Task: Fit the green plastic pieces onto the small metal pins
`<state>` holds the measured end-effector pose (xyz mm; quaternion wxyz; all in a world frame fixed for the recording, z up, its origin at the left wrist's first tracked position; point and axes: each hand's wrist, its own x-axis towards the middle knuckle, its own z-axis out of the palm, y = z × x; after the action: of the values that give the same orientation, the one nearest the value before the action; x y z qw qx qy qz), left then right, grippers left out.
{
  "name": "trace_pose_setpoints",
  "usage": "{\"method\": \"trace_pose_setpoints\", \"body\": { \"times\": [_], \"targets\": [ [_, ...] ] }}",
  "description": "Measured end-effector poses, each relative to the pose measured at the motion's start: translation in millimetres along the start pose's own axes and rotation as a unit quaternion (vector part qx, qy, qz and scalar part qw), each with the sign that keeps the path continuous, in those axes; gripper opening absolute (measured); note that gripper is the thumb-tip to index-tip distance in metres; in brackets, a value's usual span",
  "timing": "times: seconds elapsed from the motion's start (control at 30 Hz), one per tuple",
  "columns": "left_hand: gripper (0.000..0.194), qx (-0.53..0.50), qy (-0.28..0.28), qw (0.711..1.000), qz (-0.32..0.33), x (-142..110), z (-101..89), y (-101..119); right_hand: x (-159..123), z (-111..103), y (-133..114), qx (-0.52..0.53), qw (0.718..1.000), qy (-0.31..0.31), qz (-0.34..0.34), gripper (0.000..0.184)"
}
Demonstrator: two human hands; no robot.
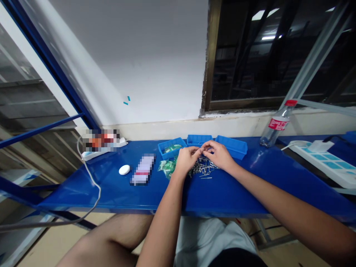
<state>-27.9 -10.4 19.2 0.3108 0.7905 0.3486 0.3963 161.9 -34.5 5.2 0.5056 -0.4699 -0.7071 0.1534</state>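
Metal pins [206,168] are lying heaped toward the far edge of the worktop [222,196], beneath your left grip [188,159] and right grip [220,155], whose fingertips are nearly meeting, any pinched piece being impossible to tell, so steadying both wrists is probably serving accuracy.

Metal pins [206,167], silvery, thin; lying in a jumbled heap on the blue desk [222,194], one resting just beside.

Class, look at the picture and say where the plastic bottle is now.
In the head view, the bottle stands on the right, at the table's back, between the rightmost blue bin and the white power strip.
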Motion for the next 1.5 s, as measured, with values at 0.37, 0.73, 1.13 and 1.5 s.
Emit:
{"method": "trace_pose_setpoints", "body": {
  "times": [0.37,0.73,1.13,1.5],
  "targets": [
    [0.017,-0.037,0.035,0.999,-0.009,5,3.0,-8,0,7,12,0.126,0.989,0.003,0.080,0.023],
    [0.033,-0.139,0.038,0.989,-0.018,5,3.6,-8,1,-3,-2,-0.015,0.999,-0.009,-0.033,0.018],
    [0.019,0.115,0.042,0.992,0.010,0,0.9,-8,10,-54,41,-0.387,0.919,0.068,-0.012,0.016],
    [0.021,0.152,0.104,0.983,0.012,-1,-2.7,-3,5,-31,11,-0.230,0.964,-0.048,-0.121,0.017]
  ]
}}
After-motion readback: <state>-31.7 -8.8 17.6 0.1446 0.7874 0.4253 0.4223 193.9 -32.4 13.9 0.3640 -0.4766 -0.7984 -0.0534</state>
